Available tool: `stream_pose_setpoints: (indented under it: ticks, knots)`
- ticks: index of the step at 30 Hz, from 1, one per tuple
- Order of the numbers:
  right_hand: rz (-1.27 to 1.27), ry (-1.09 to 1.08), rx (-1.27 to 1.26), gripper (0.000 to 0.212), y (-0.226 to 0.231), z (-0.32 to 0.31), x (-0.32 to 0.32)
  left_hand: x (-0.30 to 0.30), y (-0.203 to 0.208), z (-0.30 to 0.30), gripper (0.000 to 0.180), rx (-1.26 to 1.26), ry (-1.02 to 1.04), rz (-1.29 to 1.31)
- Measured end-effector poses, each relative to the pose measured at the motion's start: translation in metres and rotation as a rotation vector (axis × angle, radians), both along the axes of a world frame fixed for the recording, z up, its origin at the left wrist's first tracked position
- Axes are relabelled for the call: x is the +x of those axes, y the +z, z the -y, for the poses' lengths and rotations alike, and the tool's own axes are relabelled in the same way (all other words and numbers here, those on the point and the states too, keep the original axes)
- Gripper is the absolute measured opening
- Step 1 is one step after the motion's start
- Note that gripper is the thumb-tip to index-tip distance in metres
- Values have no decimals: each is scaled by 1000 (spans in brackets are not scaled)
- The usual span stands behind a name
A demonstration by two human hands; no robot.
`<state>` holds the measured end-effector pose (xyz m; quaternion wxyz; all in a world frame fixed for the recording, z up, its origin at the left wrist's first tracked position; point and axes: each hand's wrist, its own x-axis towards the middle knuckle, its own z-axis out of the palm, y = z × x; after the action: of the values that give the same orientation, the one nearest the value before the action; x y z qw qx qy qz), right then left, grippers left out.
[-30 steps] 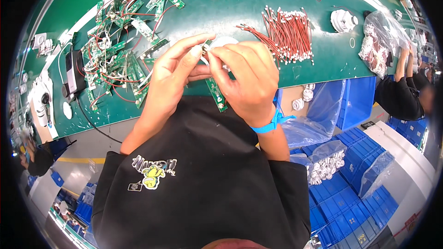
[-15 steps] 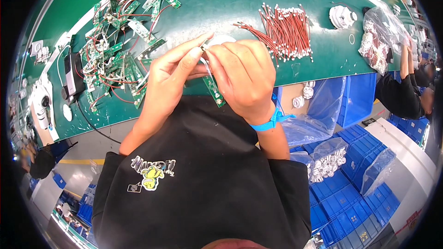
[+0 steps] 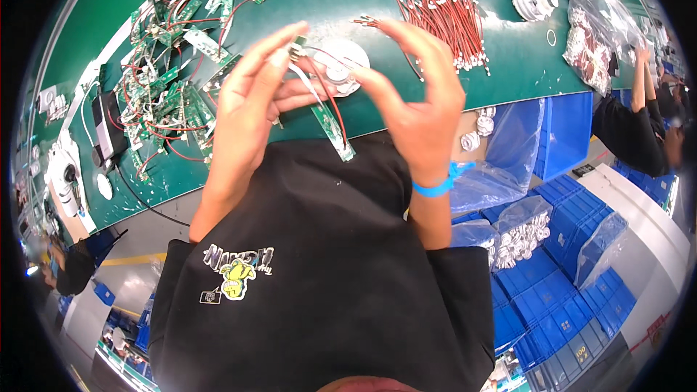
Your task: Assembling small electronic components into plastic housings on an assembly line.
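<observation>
My left hand (image 3: 247, 101) pinches a small green circuit board piece (image 3: 298, 44) between thumb and fingertips. White and red wires hang from it alongside a longer green circuit board strip (image 3: 332, 131), which dangles in front of my shirt. My right hand (image 3: 430, 101) is apart from it, thumb and fingers spread, with no object gripped. A thin wire runs from the board piece toward the right thumb; whether it touches is unclear. Between my hands, a white round plastic part (image 3: 350, 54) lies on the green table, partly covered by the left fingers.
A tangled heap of circuit boards (image 3: 178, 65) with wires lies left, beside a black device (image 3: 109, 127). Red wire leads (image 3: 446, 25) are bundled right, near a white round housing (image 3: 535, 2) and a bag of parts (image 3: 589, 58). Blue crates (image 3: 548, 297) stand below; a co-worker's arm (image 3: 639, 80) is far right.
My right hand has let go of the board piece, moved right and spread its fingers. A red wire now shows beside the white one, and the white round part is more exposed.
</observation>
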<state>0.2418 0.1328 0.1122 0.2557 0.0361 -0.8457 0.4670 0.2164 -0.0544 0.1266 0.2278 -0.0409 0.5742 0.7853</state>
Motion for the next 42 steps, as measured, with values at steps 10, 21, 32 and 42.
stream_pose_setpoints:
  ticks: [10,21,32,42]
  knots:
    - [303,-243,-913,15,-29,-9,65,-8,-23,12,44,299,-78,234]
    - [62,132,-874,17,-35,14,41,4,-10,2,48,187,-91,206]
    - [-71,2,-193,22,-26,35,16,14,-7,-3,47,169,-149,184]
    - [62,-15,-348,20,-18,36,22,21,-7,-8,48,139,-143,150]
